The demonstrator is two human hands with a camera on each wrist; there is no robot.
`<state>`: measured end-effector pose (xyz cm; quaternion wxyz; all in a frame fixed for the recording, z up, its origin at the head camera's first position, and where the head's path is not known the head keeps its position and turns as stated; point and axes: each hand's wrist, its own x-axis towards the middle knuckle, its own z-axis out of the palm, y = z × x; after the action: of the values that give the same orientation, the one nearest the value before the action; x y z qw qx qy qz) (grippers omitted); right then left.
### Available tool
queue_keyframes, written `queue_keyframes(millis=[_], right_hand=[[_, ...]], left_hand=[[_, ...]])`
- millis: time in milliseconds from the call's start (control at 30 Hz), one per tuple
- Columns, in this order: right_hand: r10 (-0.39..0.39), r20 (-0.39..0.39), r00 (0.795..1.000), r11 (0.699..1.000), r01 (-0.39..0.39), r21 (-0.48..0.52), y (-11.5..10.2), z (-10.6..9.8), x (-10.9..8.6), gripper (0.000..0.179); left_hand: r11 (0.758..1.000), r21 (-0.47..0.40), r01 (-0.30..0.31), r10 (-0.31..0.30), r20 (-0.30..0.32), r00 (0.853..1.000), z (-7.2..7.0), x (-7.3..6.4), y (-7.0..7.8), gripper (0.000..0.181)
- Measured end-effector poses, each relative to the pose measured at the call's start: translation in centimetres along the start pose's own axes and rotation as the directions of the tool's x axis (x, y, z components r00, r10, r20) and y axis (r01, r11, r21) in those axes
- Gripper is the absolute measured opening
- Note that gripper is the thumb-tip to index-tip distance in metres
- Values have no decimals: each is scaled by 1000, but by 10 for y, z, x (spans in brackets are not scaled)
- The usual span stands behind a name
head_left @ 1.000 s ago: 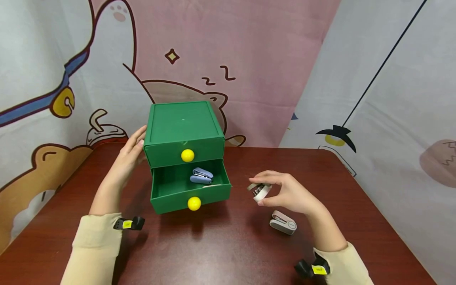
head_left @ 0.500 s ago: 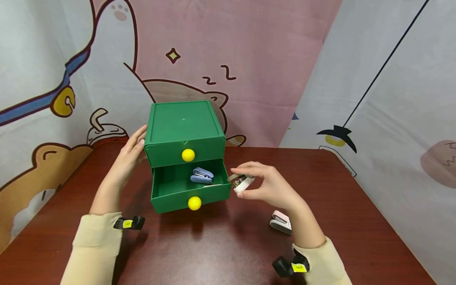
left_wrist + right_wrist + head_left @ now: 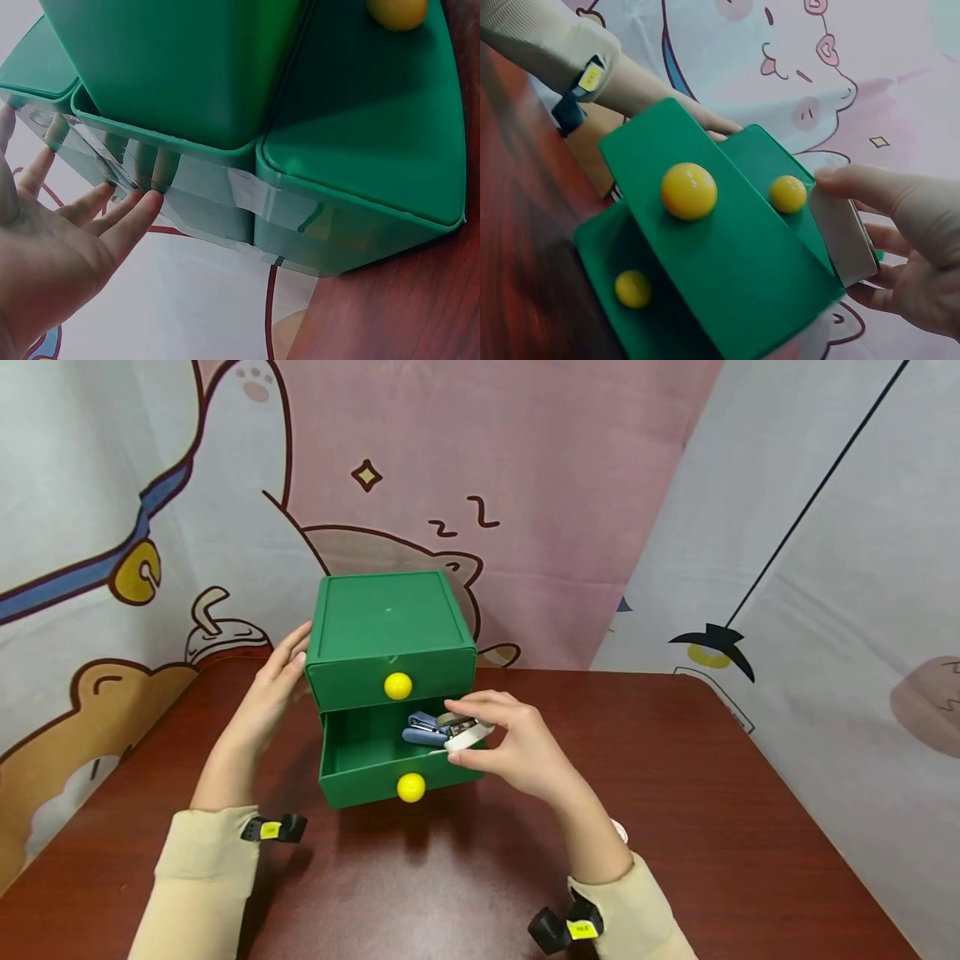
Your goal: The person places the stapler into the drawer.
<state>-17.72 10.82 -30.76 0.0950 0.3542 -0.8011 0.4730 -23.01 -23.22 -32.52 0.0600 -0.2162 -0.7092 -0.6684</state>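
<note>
White stapler (image 3: 469, 737), pinched by right grip (image 3: 519, 742), partly hides blue stapler (image 3: 423, 737) in drawer (image 3: 360, 786); left grip (image 3: 277, 681) unclenched.

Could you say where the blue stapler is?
The head view shows the blue stapler in the open drawer, left of the white stapler in the right hand.

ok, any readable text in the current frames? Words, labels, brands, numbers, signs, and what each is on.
"z Z", stylised: printed backdrop.
Left wrist's yellow label: dark marks, too small to read.
Right wrist's yellow label: same, unreadable.
Pale object behind the right forearm: mostly hidden, nothing legible.
White stapler, blue stapler, green drawer unit: no lettering visible.
</note>
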Motion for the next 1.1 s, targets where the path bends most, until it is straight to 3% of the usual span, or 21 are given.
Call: queue_keyframes(millis=[333, 867, 1100], right_hand=[[28, -44, 999, 998, -31, -58, -8, 29, 13, 52], [13, -37, 999, 993, -17, -116, -28, 76, 31, 52], [55, -63, 996, 991, -62, -115, -31, 89, 36, 52]], left_hand=[[1000, 10, 17, -17, 1, 1000, 0, 0, 0, 57], [1000, -1, 5, -5, -2, 1000, 1, 0, 1, 56], [1000, -1, 5, -5, -10, 1000, 0, 0, 0, 55]])
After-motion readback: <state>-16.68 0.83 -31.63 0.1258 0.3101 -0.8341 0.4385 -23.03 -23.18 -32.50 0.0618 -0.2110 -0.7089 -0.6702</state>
